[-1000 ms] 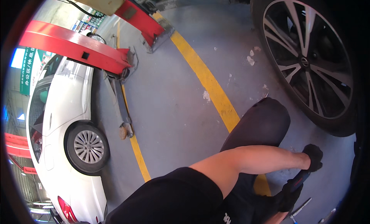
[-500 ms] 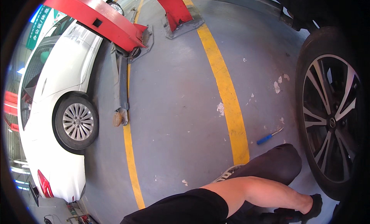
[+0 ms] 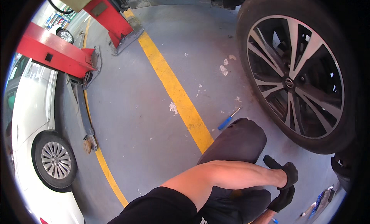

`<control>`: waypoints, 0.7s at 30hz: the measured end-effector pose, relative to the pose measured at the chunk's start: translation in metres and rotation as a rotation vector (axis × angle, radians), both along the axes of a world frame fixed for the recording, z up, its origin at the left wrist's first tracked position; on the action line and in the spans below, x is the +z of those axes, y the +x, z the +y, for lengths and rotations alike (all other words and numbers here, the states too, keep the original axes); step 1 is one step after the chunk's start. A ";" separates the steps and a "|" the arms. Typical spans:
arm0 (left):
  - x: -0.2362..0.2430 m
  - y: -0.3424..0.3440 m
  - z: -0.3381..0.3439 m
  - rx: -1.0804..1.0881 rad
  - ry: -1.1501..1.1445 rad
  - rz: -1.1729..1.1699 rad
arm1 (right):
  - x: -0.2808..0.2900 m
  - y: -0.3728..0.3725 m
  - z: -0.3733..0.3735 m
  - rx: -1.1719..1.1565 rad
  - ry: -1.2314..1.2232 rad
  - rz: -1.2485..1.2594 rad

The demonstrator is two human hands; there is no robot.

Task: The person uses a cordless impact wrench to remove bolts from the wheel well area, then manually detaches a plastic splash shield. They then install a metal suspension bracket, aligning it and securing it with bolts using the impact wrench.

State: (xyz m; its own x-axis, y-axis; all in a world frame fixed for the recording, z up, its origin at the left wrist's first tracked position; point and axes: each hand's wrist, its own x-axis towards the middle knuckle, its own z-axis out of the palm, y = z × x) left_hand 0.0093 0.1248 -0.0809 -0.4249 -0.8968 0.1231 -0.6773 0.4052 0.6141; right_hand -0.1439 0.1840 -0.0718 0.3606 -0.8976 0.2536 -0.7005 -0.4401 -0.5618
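Both my hands wear black gloves and meet low at the right, beside my knee and below the large wheel. My left hand point(image 3: 290, 174) has its thumb stretched out away from the other fingers, with nothing visible in it. Just under it, touching or nearly touching, is my right hand point(image 3: 282, 200); its fingers are partly hidden. On the floor beyond my knee lies a screwdriver point(image 3: 227, 122) with a blue handle, apart from both hands. The dark tyre with a two-tone alloy wheel point(image 3: 290, 83) stands just beyond my hands.
A white car point(image 3: 29, 120) stands on the left. Red lift posts point(image 3: 58, 50) and a grey lift arm point(image 3: 79, 108) are near it. Yellow lines point(image 3: 173, 85) cross the grey floor. Some blue and dark items point(image 3: 322, 202) lie at the lower right.
My view has swung right, so the wheel and screwdriver sit further left in the picture. My left hand has risen from the floor area below the wheel, and my right hand now shows beside it.
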 end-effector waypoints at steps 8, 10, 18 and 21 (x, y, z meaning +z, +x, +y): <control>0.004 0.026 -0.008 -0.081 0.293 0.073 | -0.019 -0.006 -0.003 -0.037 -0.057 -0.015; 0.007 0.039 0.002 -0.081 0.258 0.068 | -0.008 0.024 -0.003 -0.157 0.116 -0.113; 0.038 0.059 -0.004 -0.222 0.046 0.209 | -0.014 0.007 0.003 -0.100 0.495 -0.494; 0.052 0.066 -0.016 -0.283 -0.058 0.439 | -0.006 -0.015 0.010 0.029 0.741 -0.267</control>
State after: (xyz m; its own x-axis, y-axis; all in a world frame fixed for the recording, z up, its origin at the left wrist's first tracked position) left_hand 0.0755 0.1089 -0.0288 -0.5471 -0.7408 0.3897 -0.2205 0.5766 0.7867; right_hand -0.1586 0.1935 -0.0781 0.3972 -0.8579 -0.3260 -0.4942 0.0994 -0.8637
